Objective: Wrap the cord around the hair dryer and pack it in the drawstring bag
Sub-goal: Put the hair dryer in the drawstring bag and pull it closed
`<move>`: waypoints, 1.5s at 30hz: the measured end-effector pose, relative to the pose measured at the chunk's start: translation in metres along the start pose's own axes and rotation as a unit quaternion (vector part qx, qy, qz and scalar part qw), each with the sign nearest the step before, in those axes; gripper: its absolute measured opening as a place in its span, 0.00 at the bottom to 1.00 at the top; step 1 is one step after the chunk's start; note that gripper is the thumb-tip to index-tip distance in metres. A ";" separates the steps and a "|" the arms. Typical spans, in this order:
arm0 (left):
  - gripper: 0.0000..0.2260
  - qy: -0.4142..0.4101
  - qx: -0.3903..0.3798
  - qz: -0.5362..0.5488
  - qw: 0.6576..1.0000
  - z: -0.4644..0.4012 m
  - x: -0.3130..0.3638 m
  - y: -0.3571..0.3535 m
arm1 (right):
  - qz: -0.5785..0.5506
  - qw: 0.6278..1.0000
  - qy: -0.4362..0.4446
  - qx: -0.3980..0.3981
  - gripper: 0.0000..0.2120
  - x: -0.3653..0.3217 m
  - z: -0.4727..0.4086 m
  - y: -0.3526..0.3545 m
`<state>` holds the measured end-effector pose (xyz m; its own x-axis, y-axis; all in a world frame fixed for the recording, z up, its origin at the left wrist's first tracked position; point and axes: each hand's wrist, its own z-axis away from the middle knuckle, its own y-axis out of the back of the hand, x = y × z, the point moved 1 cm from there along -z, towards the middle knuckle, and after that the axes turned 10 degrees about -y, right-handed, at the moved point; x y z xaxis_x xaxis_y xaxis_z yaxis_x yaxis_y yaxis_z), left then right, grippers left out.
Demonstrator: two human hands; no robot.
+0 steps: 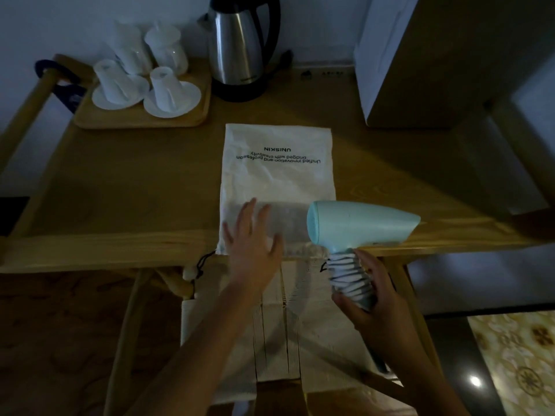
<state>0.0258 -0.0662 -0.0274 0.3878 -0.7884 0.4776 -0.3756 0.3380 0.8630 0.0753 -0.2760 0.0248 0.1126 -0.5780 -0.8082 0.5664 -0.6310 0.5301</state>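
Observation:
A mint-green hair dryer (360,223) hovers at the table's front edge, its barrel lying sideways. Its white cord (348,277) is coiled in several turns around the handle. My right hand (375,295) grips that wrapped handle from below. A white drawstring bag (279,169) with black print lies flat on the wooden table (135,181), its open end toward me and a dark drawstring (204,262) hanging over the edge. My left hand (255,247) is spread open, fingers apart, over the bag's near left corner.
At the back stand a steel electric kettle (240,46) and a wooden tray (144,115) of upturned white cups on saucers. A tall white and wood cabinet (405,61) blocks the right rear. A woven chair seat (276,334) sits below the table edge.

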 end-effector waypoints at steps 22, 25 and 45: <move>0.04 0.162 -0.051 0.294 0.941 0.020 -0.060 0.060 | 0.028 0.923 0.093 -0.371 0.34 -0.019 0.020 -0.054; 0.05 0.142 -0.101 0.307 0.936 0.024 -0.060 0.069 | 0.016 0.930 0.089 -0.357 0.34 -0.019 0.008 -0.053; 0.09 0.025 0.035 0.165 0.985 0.019 -0.018 0.077 | 0.186 0.978 0.086 0.027 0.34 -0.041 -0.062 -0.098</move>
<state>-0.0259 -0.0361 0.0277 0.2753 -0.6148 0.7391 -0.5442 0.5341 0.6470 0.0656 -0.1584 -0.0098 0.4417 -0.6797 -0.5857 0.4160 -0.4232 0.8049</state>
